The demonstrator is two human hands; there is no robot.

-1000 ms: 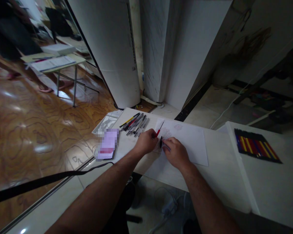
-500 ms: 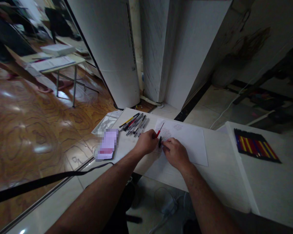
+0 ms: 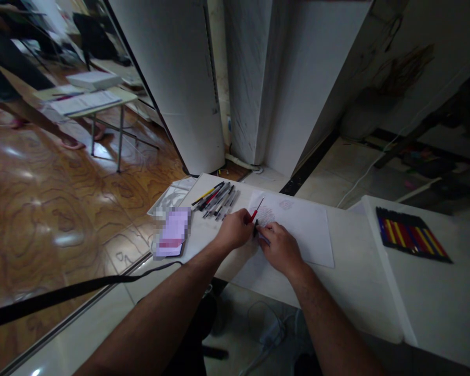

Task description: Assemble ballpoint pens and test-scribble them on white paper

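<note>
My left hand is closed round a red pen, whose thin end points up and away over the paper. Between my two hands is a small black pen cap. The fingertips of my right hand pinch in at its side; part of the grip is hidden. Under both hands lies a sheet of white paper with reddish writing or scribbles on it. Left of the paper, a loose pile of pens, mostly clear and black with a yellow one, rests on the white table.
A phone, blurred out, lies at the table's left edge. On an adjoining white surface at right sits a black tray of coloured pens. A black strap crosses at lower left. A person's legs show beside a small folding table.
My right fingertips have shifted slightly left, closer to the black cap. The red pen stays in my left hand. At the far left, the person's legs have moved a little.
</note>
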